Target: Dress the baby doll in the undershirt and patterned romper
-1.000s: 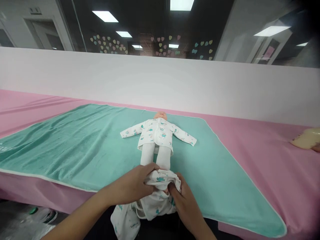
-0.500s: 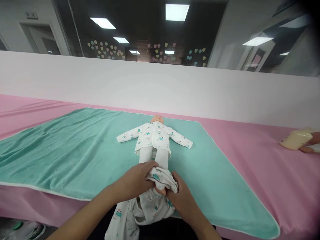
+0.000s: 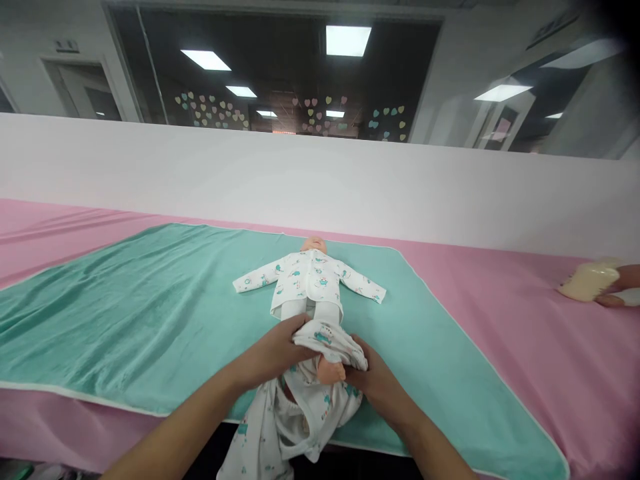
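A baby doll (image 3: 314, 245) lies on its back on a teal blanket (image 3: 165, 320), head away from me and arms spread. It wears a white printed jacket (image 3: 310, 273). Both my hands grip a pair of matching baby trousers (image 3: 333, 340), bunched around one of the doll's lower legs. My left hand (image 3: 280, 347) is closed on the bunched cloth at the left, my right hand (image 3: 370, 373) on its right edge. One bare doll foot (image 3: 330, 371) sticks out of the opening. The rest of the trousers hangs toward me over the table edge. The other foot is hidden.
Pink cloth (image 3: 525, 300) covers the table under the blanket. At the far right another person's hand (image 3: 627, 279) is by a cream-coloured object (image 3: 589, 280). A white wall panel (image 3: 300, 180) rises behind the table, with a dark window (image 3: 280, 67) above it.
The bunched trouser leg has moved up the doll's leg, away from me, and the foot now shows fully. My right hand has shifted slightly outward to the right.
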